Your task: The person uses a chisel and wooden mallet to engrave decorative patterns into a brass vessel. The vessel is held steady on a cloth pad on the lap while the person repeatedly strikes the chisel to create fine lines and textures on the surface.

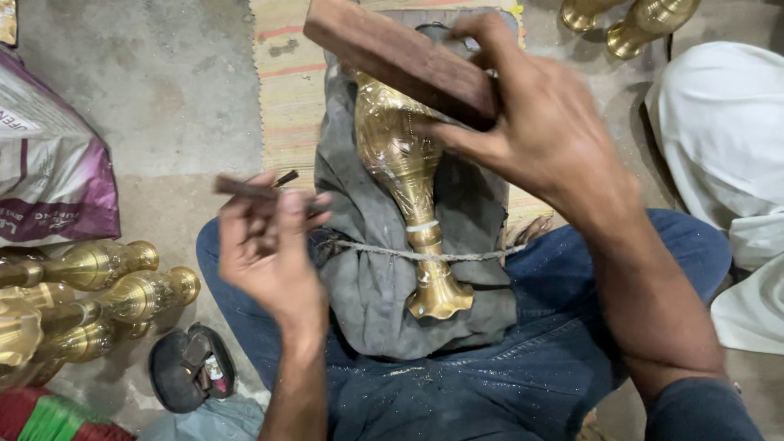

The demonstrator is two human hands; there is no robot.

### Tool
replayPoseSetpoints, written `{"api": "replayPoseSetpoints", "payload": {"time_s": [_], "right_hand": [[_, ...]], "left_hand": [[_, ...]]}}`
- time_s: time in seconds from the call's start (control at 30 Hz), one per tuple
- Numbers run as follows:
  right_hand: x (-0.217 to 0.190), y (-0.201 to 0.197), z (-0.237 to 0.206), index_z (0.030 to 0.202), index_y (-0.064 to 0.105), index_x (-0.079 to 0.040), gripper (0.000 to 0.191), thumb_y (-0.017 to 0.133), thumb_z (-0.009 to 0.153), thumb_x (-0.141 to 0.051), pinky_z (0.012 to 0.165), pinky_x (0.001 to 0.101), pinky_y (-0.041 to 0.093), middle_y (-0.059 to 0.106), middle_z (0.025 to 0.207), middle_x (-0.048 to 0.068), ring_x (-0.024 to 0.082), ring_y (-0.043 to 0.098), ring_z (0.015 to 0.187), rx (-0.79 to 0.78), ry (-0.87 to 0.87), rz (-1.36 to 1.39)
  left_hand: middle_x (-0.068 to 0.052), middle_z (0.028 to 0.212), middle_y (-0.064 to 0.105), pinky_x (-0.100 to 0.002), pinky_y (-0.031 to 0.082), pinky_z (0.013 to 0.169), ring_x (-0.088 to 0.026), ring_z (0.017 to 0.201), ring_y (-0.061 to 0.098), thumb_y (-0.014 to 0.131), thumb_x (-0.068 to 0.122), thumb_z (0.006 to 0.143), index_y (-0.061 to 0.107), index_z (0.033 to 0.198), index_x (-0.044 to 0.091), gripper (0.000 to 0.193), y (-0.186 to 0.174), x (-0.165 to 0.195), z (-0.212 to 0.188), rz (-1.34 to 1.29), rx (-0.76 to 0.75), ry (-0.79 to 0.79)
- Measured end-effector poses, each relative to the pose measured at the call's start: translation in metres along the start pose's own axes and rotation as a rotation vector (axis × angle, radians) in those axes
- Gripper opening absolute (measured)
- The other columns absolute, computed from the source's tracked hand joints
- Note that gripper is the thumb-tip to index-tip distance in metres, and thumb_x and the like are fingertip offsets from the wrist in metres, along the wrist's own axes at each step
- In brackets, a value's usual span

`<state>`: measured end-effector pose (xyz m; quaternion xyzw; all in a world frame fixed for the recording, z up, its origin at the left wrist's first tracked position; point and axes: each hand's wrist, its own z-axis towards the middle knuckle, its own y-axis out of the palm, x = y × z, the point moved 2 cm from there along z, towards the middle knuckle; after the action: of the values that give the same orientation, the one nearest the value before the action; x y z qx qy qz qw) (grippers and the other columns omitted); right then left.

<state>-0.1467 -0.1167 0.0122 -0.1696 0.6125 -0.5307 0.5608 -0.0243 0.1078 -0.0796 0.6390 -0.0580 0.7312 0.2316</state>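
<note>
The person's lap in blue jeans (490,384) fills the near edge of the view, dusted with fine metal specks, and across it lies a grey cloth (367,278) that cushions a brass vase (404,163). The vase lies on its side along the cloth, its flared foot toward the person and its engraved belly away from them, and a thin cord (465,256) crosses the cloth and the vase's narrow neck, just below a pale band on that neck.

The right hand (539,122) is closed around a wooden block (400,57), fingers wrapped over its far end and thumb under it, and holds the block slantwise above the vase's belly (whether wood touches brass cannot be told from here). The left hand (269,245) hovers just beside the cloth's left edge, its fingers pinched on a thin dark chisel (249,188) that points toward the vase.

Under the cloth a striped woven mat (286,82) lies on the concrete floor (163,98). At the floor's left edge a cluster of more brass vases (106,290) lies stacked on their sides, with a purple and white sack (49,163) behind them. A small dark pouch (192,367) lies open near the person's left knee. Two further brass pieces (645,20) stand at the far right corner, and white fabric (719,131) is bunched along the right edge.
</note>
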Motion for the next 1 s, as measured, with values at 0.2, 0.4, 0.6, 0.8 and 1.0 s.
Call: {"api": "replayPoseSetpoints", "payload": {"time_s": [0.2, 0.4, 0.6, 0.8, 1.0], "right_hand": [[0.027, 0.038, 0.031, 0.158, 0.038, -0.015, 0.098, 0.092, 0.083, -0.049, 0.101, 0.0461, 0.054, 0.070, 0.131, 0.023, 0.036, 0.067, 0.125, -0.164, -0.029, 0.286], [0.044, 0.048, 0.034, 0.155, 0.038, -0.014, 0.101, 0.093, 0.077, -0.045, 0.095, 0.0431, 0.057, 0.067, 0.133, 0.017, 0.028, 0.067, 0.120, -0.211, 0.079, 0.491], [0.044, 0.054, 0.032, 0.158, 0.039, -0.013, 0.103, 0.095, 0.077, -0.043, 0.097, 0.0450, 0.054, 0.066, 0.133, 0.019, 0.031, 0.065, 0.117, -0.190, 0.133, 0.559], [0.046, 0.058, 0.028, 0.157, 0.038, -0.010, 0.097, 0.094, 0.085, -0.043, 0.112, 0.0410, 0.052, 0.063, 0.145, 0.017, 0.027, 0.062, 0.136, -0.116, -0.032, 0.573], [0.050, 0.060, 0.031, 0.158, 0.036, -0.011, 0.100, 0.091, 0.081, -0.042, 0.069, 0.0373, 0.052, 0.068, 0.112, 0.016, 0.021, 0.063, 0.086, -0.216, 0.096, 0.700]], "left_hand": [[-0.012, 0.096, 0.075, -0.028, 0.066, 0.070, -0.020, 0.084, 0.077, 0.068, 0.006, 0.102, 0.063, 0.124, -0.003, 0.025, -0.025, -0.018, -0.007, 0.016, 0.020, -0.175], [-0.011, 0.095, 0.074, -0.028, 0.066, 0.070, -0.019, 0.083, 0.077, 0.071, 0.006, 0.101, 0.064, 0.123, -0.004, 0.025, -0.017, -0.020, -0.011, -0.027, -0.087, -0.208], [-0.009, 0.095, 0.076, -0.027, 0.067, 0.072, -0.016, 0.084, 0.077, 0.071, 0.005, 0.100, 0.066, 0.126, -0.004, 0.028, 0.008, -0.003, 0.004, 0.037, -0.238, -0.160], [-0.008, 0.110, 0.077, -0.027, 0.066, 0.078, -0.013, 0.090, 0.075, 0.075, -0.001, 0.099, 0.064, 0.129, -0.003, 0.032, 0.037, 0.010, 0.016, 0.112, -0.388, 0.034], [-0.007, 0.110, 0.078, -0.026, 0.064, 0.087, -0.012, 0.098, 0.076, 0.078, -0.002, 0.101, 0.063, 0.136, 0.000, 0.038, 0.055, 0.001, 0.008, 0.143, -0.363, 0.253]]}}
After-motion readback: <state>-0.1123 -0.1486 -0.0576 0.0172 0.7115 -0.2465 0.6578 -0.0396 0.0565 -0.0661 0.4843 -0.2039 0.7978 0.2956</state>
